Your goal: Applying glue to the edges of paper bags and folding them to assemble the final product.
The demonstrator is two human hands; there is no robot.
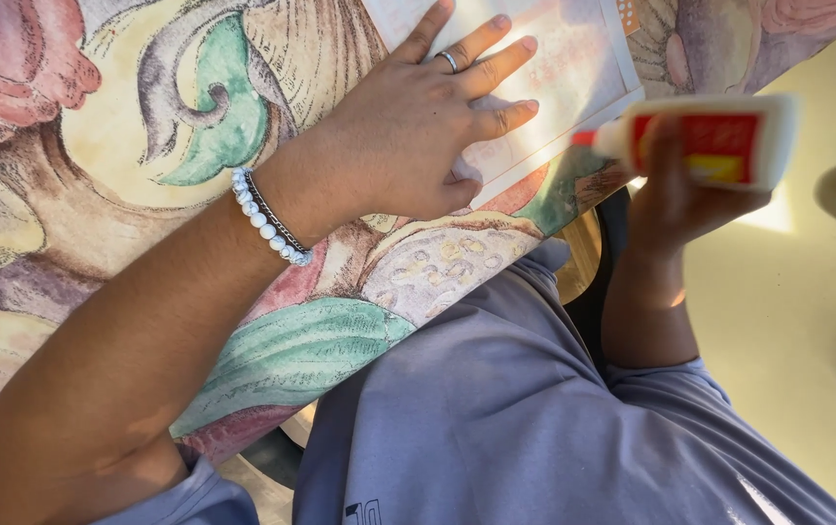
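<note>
Nearest the camera lies the person's grey-blue shirt (496, 418), with both forearms reaching out from it. On the left wrist sits a white bead bracelet (267, 231). Beyond it the left hand (418, 126) lies flat, fingers spread, pressing a pale sheet of paper (573, 68) onto the table (145, 126), which is covered in a flowered cloth. To the right, off the table's edge, the right hand (675, 199) is clamped around a white glue bottle (705, 141) with a red label, its nozzle pointing left toward the paper's near corner.
</note>
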